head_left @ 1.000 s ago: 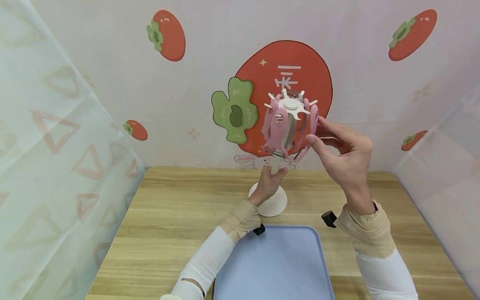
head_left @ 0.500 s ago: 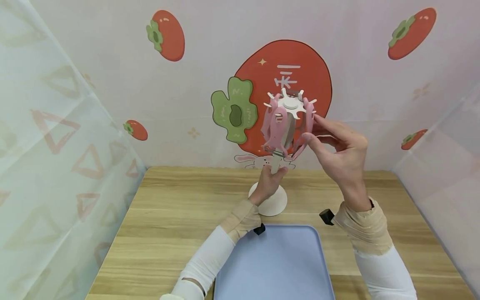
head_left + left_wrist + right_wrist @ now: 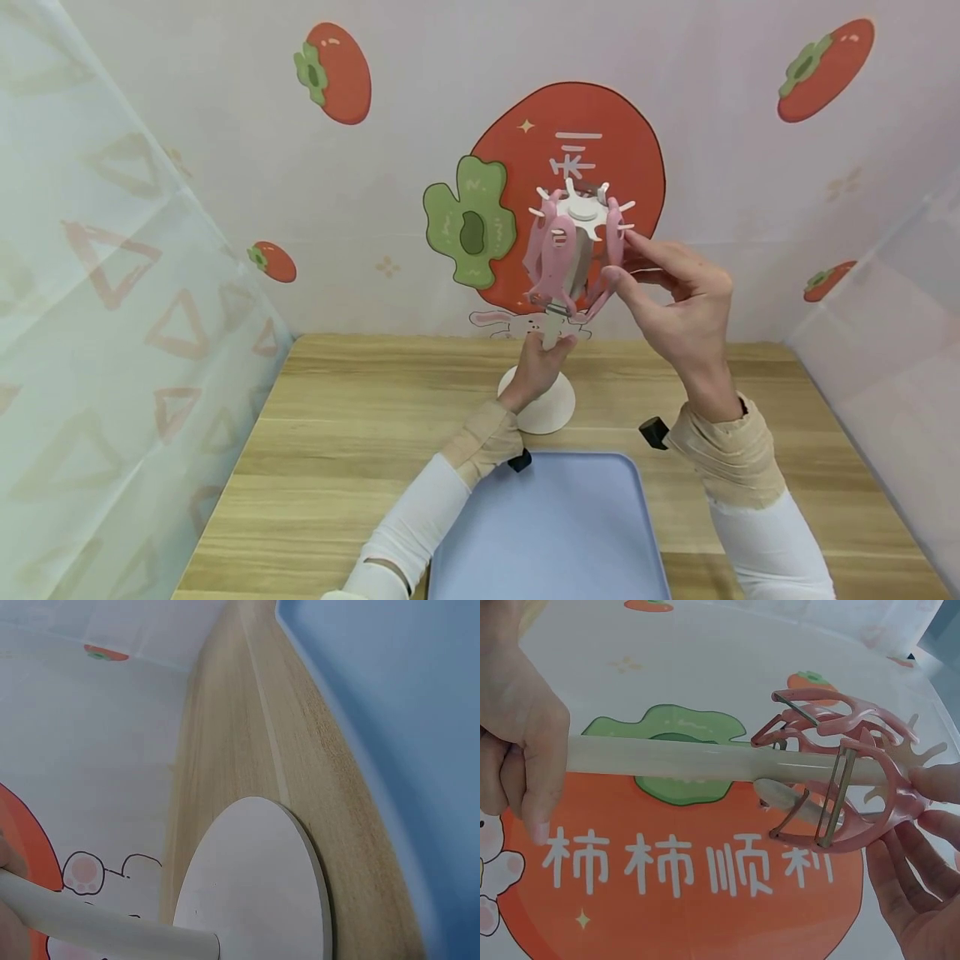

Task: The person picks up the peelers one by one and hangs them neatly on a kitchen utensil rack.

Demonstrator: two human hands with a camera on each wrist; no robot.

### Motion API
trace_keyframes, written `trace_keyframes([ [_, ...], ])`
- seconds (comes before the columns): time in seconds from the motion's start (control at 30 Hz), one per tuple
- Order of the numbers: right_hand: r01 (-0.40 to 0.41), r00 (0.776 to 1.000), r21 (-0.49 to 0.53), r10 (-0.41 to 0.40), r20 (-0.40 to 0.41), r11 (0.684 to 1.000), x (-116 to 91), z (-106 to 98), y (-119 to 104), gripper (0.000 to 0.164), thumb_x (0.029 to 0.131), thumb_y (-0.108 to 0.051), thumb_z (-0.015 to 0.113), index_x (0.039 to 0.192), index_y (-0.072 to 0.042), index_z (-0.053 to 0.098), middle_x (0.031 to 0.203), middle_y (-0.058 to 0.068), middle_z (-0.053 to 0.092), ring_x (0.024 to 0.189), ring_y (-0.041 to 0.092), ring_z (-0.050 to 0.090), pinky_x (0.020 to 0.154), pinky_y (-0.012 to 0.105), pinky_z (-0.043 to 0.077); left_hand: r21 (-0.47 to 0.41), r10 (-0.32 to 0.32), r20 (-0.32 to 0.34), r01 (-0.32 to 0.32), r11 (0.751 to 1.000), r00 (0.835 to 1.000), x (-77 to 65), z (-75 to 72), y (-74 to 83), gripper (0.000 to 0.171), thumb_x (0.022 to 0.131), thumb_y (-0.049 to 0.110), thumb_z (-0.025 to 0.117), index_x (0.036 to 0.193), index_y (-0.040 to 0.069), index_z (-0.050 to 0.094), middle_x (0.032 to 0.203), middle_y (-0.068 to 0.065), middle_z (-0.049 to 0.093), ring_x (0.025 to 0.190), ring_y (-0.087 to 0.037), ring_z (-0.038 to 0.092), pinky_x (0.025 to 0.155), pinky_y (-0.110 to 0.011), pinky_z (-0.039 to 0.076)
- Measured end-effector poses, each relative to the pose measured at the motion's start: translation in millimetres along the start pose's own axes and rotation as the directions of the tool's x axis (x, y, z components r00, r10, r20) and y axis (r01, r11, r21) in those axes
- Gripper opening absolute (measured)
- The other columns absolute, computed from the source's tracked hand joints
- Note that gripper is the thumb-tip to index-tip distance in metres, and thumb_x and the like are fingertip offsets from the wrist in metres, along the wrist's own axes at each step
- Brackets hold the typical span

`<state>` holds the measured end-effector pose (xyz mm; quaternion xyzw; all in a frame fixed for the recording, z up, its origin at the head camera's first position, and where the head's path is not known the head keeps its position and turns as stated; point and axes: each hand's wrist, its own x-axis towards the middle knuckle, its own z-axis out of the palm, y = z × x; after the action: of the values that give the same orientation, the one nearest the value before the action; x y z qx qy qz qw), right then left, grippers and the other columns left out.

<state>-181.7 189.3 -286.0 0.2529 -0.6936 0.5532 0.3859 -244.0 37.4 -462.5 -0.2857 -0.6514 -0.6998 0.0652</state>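
A white stand (image 3: 582, 212) with a crown of hooks rises from a round base (image 3: 547, 408) on the table. Several pink peelers (image 3: 557, 262) hang around its top, blades downward. My left hand (image 3: 538, 364) grips the pole (image 3: 660, 756) below them, as the right wrist view also shows. With thumb and fingers my right hand (image 3: 678, 304) pinches a pink peeler (image 3: 615, 246) on the right side, its top end right at a hook. In the right wrist view a grey, rounded piece (image 3: 780, 796) shows among the peelers. The left wrist view shows the pole and base.
A light blue tray (image 3: 555, 533) lies on the wooden table (image 3: 337, 433), in front of the base and partly under my left forearm. A wall cloth (image 3: 420, 125) printed with persimmons stands behind. Small black blocks (image 3: 655, 433) are at both wrists.
My right hand has moved slightly left, bringing the pinched peeler in against the hooks at the stand's top. The left hand has stayed on the pole.
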Motion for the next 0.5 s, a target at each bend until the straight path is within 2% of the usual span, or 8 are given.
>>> trace_keyframes([
  [0.17,0.010,1.000,-0.004,-0.010,0.003,1.000,0.8,1.1,1.8,0.046,0.073,0.017,0.080,0.118,0.006,0.076,0.099,0.005,0.077,0.089,0.018,0.074,0.078,0.026,0.060,0.017,-0.029,-0.024,0.029,0.999,0.999,1.9,2.3,-18.7,0.013,0.097,-0.001,0.059,0.104,-0.012,0.064,0.061,0.005,0.034,0.057,-0.006,0.032,0.060,-0.025,0.032],
  [0.33,0.027,1.000,-0.007,-0.027,0.010,1.000,0.3,1.8,2.4,0.047,0.073,0.019,0.079,0.118,0.007,0.075,0.099,0.007,0.077,0.089,0.018,0.074,0.079,0.026,0.060,0.007,-0.020,-0.025,0.020,1.000,0.999,2.3,1.6,-22.2,0.020,0.099,0.003,0.061,0.114,-0.008,0.066,0.065,0.004,0.036,0.062,-0.008,0.037,0.067,-0.026,0.035],
  [0.43,0.036,0.999,-0.013,-0.036,0.014,0.999,-0.7,2.3,3.4,0.048,0.072,0.020,0.079,0.119,0.008,0.074,0.098,0.009,0.076,0.089,0.017,0.074,0.080,0.026,0.060,-0.002,-0.006,-0.002,0.006,1.000,1.000,1.2,0.6,-21.8,0.025,0.100,0.005,0.060,0.121,-0.008,0.063,0.065,0.001,0.036,0.061,-0.009,0.036,0.065,-0.027,0.035],
  [0.5,0.036,0.999,-0.019,-0.036,0.018,0.999,-1.0,2.6,4.0,0.049,0.072,0.019,0.079,0.120,0.007,0.074,0.099,0.009,0.076,0.089,0.017,0.074,0.080,0.026,0.059,-0.003,0.006,0.010,-0.006,1.000,1.000,0.5,-0.3,-21.8,0.029,0.101,0.006,0.059,0.126,-0.008,0.061,0.067,-0.003,0.041,0.063,-0.009,0.038,0.067,-0.027,0.037],
])
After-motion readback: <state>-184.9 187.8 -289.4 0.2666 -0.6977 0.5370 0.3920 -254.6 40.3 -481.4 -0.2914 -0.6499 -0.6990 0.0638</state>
